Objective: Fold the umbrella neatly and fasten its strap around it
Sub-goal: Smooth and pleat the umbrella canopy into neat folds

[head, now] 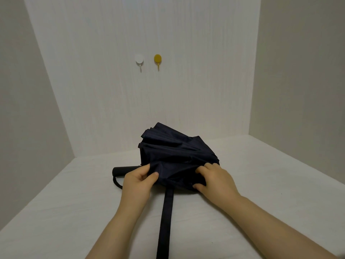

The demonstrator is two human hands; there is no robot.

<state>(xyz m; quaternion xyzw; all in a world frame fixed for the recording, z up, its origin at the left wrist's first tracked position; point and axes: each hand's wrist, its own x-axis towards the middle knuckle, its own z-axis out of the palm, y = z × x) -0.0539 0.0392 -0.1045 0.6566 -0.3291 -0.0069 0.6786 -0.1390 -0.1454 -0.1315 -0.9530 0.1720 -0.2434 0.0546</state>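
Left hand (137,181), right hand (214,179) each grip pinching umbrella (173,152) near edge; strap (166,219) loose.

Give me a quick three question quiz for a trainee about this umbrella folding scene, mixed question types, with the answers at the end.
1. True or false: the long dark fabric strap is already wrapped around the dark navy folding umbrella.
2. Multiple choice: where does the black cylindrical handle point? A) toward the person's left, B) toward the person's right, C) straight up.
3. Fill in: on the back wall hang a round white plastic hook and a round ____ plastic hook.

Key:
1. False; it trails loose across the white table toward the person, while the left hand and right hand pinch the canopy fabric.
2. A
3. yellow
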